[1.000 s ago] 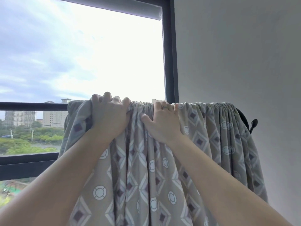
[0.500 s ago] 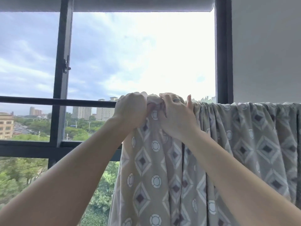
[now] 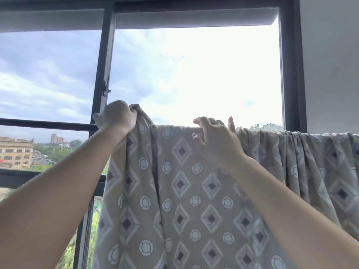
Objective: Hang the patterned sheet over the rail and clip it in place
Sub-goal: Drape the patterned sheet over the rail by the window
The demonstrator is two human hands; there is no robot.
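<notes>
The patterned sheet (image 3: 180, 191), beige with diamonds and circles, hangs draped over a dark rail (image 3: 48, 125) in front of the window. My left hand (image 3: 116, 115) is shut on the sheet's bunched left end, lifted slightly above the rail. My right hand (image 3: 215, 136) rests on the sheet's top fold with fingers spread, holding nothing. Between my hands the cloth lies flat; to the right it is gathered in tight pleats. The rail under the sheet is hidden. No clip is in view.
A dark window frame post (image 3: 101, 74) with a latch stands just behind my left hand. A grey wall (image 3: 330, 65) is at the right. A roller blind (image 3: 174, 18) sits along the window's top.
My hands have moved apart: the left pulled the sheet's end leftward along the rail, spreading the cloth flat between them. My right hand opened its fingers. The view shifted left.
</notes>
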